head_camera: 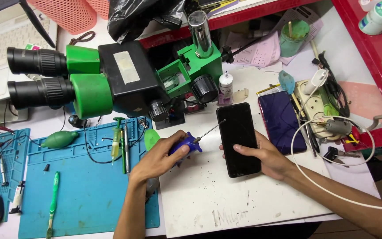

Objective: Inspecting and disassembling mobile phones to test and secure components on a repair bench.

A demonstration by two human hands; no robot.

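The left hand (162, 157) covers most of the blue screwdriver (190, 145) handle. The right hand (261, 159) hides part of the black phone (238, 135). Both arms run off the bottom edge

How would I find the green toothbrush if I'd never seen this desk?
Start at the big blue mat left of the white board. The toothbrush lies near the mat's left edge, pointing toward you. It's long, thin and green, lower than the fat green air blower.
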